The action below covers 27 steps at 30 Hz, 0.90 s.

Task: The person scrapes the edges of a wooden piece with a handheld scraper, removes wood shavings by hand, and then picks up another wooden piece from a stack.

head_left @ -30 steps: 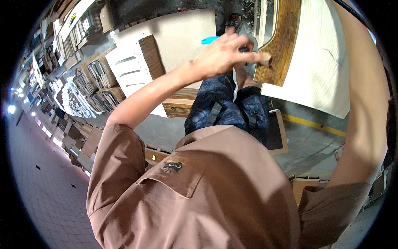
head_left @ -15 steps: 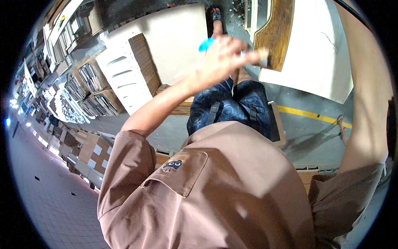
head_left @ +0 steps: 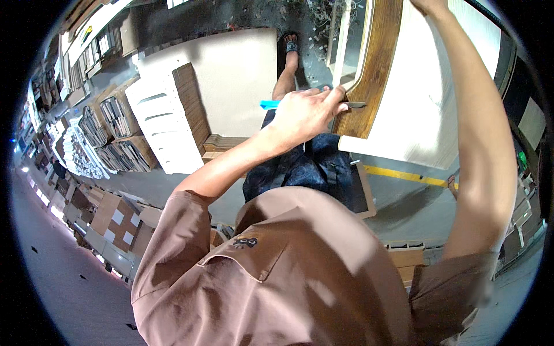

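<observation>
My left hand (head_left: pixel 309 115) is closed around a blue-handled knife (head_left: pixel 269 105). Its narrow grey blade points right, over the near end of a brown wood-grain board (head_left: pixel 375 69) with a curved edge. Whether the blade touches the board, I cannot tell. Beside the board, on its right, lies a large whitish panel (head_left: pixel 415 109). My right arm reaches up along the right side, and my right hand (head_left: pixel 430 6) is at the panel's far part, cut off by the top edge, so its fingers are mostly hidden.
At the left stand a stack of brown boards (head_left: pixel 191 104) with white cut-out sides and a large pale sheet (head_left: pixel 242 75). Cartons of thin strips (head_left: pixel 124 153) stand farther left. A yellow line (head_left: pixel 404 175) crosses the floor. Scraps (head_left: pixel 314 34) litter the floor ahead.
My left hand has moved down and slightly left with the knife, which now shows more sharply. My right arm has shifted left, bringing part of the hand into view at the top.
</observation>
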Available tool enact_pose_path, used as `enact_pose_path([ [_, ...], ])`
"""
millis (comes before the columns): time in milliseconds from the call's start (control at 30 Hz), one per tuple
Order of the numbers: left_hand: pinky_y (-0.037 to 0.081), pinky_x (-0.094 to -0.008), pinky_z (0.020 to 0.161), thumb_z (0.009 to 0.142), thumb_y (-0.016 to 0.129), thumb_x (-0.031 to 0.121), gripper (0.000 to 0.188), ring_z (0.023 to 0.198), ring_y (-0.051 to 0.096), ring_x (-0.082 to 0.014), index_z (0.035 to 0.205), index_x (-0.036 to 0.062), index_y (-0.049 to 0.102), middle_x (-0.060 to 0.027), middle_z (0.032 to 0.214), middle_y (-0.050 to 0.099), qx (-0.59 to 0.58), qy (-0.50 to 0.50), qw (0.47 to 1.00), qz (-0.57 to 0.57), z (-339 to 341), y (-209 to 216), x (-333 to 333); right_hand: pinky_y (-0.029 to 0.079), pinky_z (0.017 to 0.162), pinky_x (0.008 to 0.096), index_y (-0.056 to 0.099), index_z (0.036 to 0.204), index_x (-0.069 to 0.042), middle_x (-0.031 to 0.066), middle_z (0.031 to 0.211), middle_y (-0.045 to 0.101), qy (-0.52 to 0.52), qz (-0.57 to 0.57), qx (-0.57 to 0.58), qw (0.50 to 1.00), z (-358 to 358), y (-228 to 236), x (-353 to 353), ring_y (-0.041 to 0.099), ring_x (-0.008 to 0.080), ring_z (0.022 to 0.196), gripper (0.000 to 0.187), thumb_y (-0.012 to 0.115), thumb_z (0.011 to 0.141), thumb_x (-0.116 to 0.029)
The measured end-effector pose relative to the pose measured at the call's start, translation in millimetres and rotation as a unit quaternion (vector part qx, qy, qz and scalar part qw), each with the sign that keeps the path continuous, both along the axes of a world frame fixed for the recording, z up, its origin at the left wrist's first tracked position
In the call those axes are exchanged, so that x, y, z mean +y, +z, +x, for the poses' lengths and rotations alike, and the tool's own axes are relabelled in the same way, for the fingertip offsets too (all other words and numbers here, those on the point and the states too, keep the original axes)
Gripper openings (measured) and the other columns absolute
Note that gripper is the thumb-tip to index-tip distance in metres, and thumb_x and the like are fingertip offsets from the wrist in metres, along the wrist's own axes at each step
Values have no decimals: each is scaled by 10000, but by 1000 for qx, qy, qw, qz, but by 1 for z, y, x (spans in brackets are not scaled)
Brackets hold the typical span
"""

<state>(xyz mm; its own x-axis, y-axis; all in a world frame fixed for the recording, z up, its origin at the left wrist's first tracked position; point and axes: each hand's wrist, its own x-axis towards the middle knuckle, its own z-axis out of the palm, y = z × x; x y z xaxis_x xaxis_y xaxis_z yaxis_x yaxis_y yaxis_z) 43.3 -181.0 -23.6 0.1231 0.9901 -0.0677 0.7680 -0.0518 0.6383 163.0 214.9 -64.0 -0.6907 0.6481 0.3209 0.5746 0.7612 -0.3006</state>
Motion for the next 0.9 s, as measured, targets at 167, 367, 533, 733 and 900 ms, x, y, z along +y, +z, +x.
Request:
enact_pose_path([
  [167,578,-358,599,1094,694,347,260,736,713,-206,994,109,657,-51,805,712,35,20,996,78,-8,-7,59,313,1316,537,539,1641,-92,257,1726,457,-4,6,-34,999,-2,12,-5,449,459,1572,546,473,1166,-352],
  [367,547,-374,636,1079,732,347,244,757,674,-225,978,128,696,-26,833,713,31,123,982,141,-21,-30,149,260,1345,543,512,1657,-70,243,1746,437,-2,-50,-28,998,-5,26,-7,387,430,1627,599,381,1191,-424],
  [533,534,-383,602,1070,736,356,261,720,678,-233,952,129,686,-27,793,684,29,164,963,210,-39,-39,226,243,1349,559,433,1691,-31,237,1747,438,-37,-71,-63,995,-7,33,-9,383,426,1632,635,375,1189,-417],
  [733,558,-424,551,1067,735,360,312,644,734,-263,883,115,677,-87,707,699,40,248,925,286,-76,-46,307,207,1396,488,408,1745,-201,63,1803,409,6,-12,-20,1000,-10,16,1,347,282,1679,611,297,1215,-481],
  [900,507,-540,620,1140,637,289,346,719,691,-466,909,32,618,-223,763,682,-109,321,918,208,-121,-53,355,206,1395,486,401,1747,-182,81,1801,410,-2,-23,-37,999,-5,8,1,350,286,1678,622,312,1211,-483],
])
